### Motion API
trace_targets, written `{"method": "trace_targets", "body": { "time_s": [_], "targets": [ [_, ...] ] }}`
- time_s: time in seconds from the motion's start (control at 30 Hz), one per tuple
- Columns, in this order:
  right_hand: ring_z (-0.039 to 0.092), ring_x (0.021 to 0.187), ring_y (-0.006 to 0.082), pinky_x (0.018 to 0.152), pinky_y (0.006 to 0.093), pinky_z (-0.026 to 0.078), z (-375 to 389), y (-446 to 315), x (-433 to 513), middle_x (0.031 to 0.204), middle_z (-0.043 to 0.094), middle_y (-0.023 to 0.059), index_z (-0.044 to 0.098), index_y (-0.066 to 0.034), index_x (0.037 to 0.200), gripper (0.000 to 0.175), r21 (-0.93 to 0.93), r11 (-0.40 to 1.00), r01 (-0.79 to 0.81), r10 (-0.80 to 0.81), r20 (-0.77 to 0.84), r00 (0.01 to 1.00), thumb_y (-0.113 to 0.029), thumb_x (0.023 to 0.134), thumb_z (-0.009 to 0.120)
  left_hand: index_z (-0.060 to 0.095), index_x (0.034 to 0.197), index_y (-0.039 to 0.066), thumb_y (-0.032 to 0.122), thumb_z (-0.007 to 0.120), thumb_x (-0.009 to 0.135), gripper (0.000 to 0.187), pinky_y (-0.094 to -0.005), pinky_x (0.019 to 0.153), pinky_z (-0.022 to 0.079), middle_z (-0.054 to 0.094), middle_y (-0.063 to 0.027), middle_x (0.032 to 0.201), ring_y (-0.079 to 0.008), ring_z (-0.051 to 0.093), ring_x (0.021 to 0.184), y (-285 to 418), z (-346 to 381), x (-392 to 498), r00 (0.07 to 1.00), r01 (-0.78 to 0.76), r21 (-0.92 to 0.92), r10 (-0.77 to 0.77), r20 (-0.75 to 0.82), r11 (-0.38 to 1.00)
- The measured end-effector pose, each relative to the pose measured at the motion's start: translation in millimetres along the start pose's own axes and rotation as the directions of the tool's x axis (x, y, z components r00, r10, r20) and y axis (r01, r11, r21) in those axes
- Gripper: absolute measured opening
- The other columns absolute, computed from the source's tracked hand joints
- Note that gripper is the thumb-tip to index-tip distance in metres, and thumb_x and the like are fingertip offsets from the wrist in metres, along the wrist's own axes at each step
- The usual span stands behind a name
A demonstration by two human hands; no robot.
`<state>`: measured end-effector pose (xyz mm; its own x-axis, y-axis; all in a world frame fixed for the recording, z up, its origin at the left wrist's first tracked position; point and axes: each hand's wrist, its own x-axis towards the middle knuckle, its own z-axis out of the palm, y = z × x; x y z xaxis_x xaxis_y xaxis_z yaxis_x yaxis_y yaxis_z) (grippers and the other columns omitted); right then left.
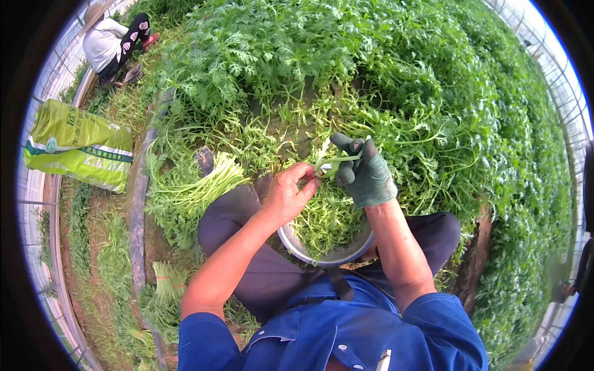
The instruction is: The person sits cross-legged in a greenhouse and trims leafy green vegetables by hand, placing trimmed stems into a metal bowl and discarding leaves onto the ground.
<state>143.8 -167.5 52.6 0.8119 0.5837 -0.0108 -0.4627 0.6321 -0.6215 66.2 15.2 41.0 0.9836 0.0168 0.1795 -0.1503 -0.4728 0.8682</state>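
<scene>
My right hand [371, 178], in a green work glove, grips a pale green stem [345, 158] of a leafy plant that looks like garland chrysanthemum. The bare thumb and forefinger of my left hand [288, 192] pinch at the leafy end of that stem, just left of the glove. A small whitish spot shows by the stem; I cannot tell what it is. Under both hands, between my crossed legs, a round basin [304, 254] holds loose leaves and trimmings [332, 227]. By my left knee lies a pile of cut greens [216, 183], its stem ends together.
Dense standing greens [278, 46] grow ahead and to the right. A dark hose or strip [138, 232] runs along the left. Beyond it lies a yellow-green printed bag [81, 146]. Banded bundles [168, 282] rest lower left. Another person [104, 44] crouches at upper left.
</scene>
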Motion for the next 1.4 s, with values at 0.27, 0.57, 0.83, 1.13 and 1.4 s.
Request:
{"method": "trace_targets", "body": {
  "time_s": [0.27, 0.57, 0.83, 1.13, 1.4],
  "targets": [
    [0.061, 0.109, 0.0185, 0.091, 0.034, 0.052, 10, 5, -18, 0.129, 0.061, 0.0133, 0.049, -0.0044, 0.139, 0.078, -0.633, 0.772, 0.053, 0.005, 0.089, 0.996, -0.034, 0.076, 0.085, 0.056, 0.097, 0.001, 0.003, 0.065, 0.09, 0.011, -0.026, 0.067, 0.052, 0.067, -0.0044, 0.078, -0.0099, 0.065, 0.072, 16, 10, -18, 1.0, 0.017, -0.254, -0.014, 0.013, 0.967],
    [0.059, 0.059, 0.016, 0.053, 0.0311, 0.046, -6, 2, -36, 0.072, 0.063, 0.0043, 0.066, -0.0066, 0.087, 0.032, -0.839, 0.468, -0.277, 0.193, -0.208, 0.959, -0.035, 0.096, 0.056, 0.056, 0.093, 0.002, 0.004, 0.059, 0.095, 0.004, -0.0236, 0.048, 0.042, 0.057, 0.0013, 0.065, -0.0042, 0.051, 0.053, 13, -2, -27, 0.952, 0.305, -0.308, -0.279, 0.126, 0.901],
    [0.068, 0.096, 0.026, 0.088, 0.0359, 0.053, -99, 18, -56, 0.104, 0.069, 0.0172, 0.063, -0.0017, 0.121, 0.046, -0.837, -0.302, -0.457, 0.1, -0.505, 0.857, -0.033, 0.088, 0.068, 0.056, 0.09, 0.002, 0.005, 0.058, 0.095, 0.006, -0.0228, 0.045, 0.04, 0.058, -0.0017, 0.062, -0.0046, 0.05, 0.05, 7, -38, -25, 0.905, 0.405, -0.26, -0.424, -0.02, 0.877],
    [0.055, 0.047, 0.0117, 0.044, 0.0249, 0.042, -11, 60, -36, 0.069, 0.068, 0.0083, 0.07, -0.0008, 0.104, 0.038, -0.505, 0.816, -0.281, 0.182, -0.238, 0.954, -0.036, 0.096, 0.059, 0.054, 0.095, 0.002, 0.004, 0.058, 0.096, 0.005, -0.0213, 0.046, 0.042, 0.06, -0.0013, 0.066, -0.0044, 0.051, 0.052, 15, -3, -29, 0.937, 0.335, -0.149, -0.346, -0.056, 0.93],
    [0.06, 0.047, 0.0165, 0.043, 0.0268, 0.047, -67, 82, -41, 0.07, 0.068, 0.0107, 0.065, -0.0022, 0.099, 0.026, -0.439, 0.818, -0.371, 0.155, -0.453, 0.878, -0.025, 0.1, 0.053, 0.057, 0.085, 0.003, 0.005, 0.063, 0.09, 0.008, -0.0309, 0.049, 0.046, 0.063, -0.0066, 0.06, -0.0146, 0.062, 0.052, 17, -49, -19, 0.942, 0.327, 0.019, -0.324, -0.091, 0.945]
  ]
}}
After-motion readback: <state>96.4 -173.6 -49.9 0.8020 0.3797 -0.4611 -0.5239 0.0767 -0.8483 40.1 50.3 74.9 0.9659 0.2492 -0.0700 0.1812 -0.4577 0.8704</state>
